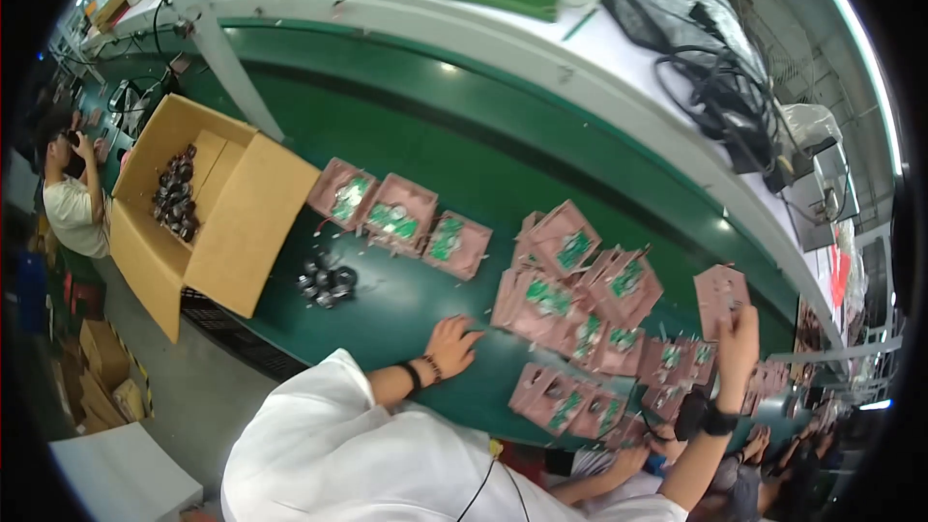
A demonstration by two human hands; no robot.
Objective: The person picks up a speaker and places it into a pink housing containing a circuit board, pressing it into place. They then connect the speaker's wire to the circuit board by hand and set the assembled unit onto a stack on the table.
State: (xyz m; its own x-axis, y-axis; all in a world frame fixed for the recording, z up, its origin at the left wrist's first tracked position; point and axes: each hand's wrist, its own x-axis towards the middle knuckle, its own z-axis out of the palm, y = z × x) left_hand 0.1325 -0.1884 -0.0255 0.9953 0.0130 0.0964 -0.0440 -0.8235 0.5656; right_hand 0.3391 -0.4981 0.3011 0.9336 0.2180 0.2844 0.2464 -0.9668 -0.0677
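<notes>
My left hand (450,346) lies on the green work surface (387,314) with its fingers loosely spread and nothing in them. To its left sits a small heap of black round parts (327,282). My right hand (738,336) is raised at the far right, gripping the lower edge of a pink plastic housing (720,292). No green board shows on this housing. Between my hands, pink housings with green circuit boards (549,298) are piled in stacks. Beyond my left hand, three more such housings (401,208) stand in a row.
An open cardboard box (253,222) holding many black round parts stands at the left on a black crate (227,331). A raised white shelf (387,12) with cables (720,87) runs along the far side. Co-workers sit at the lower right; another person (72,188) is far left.
</notes>
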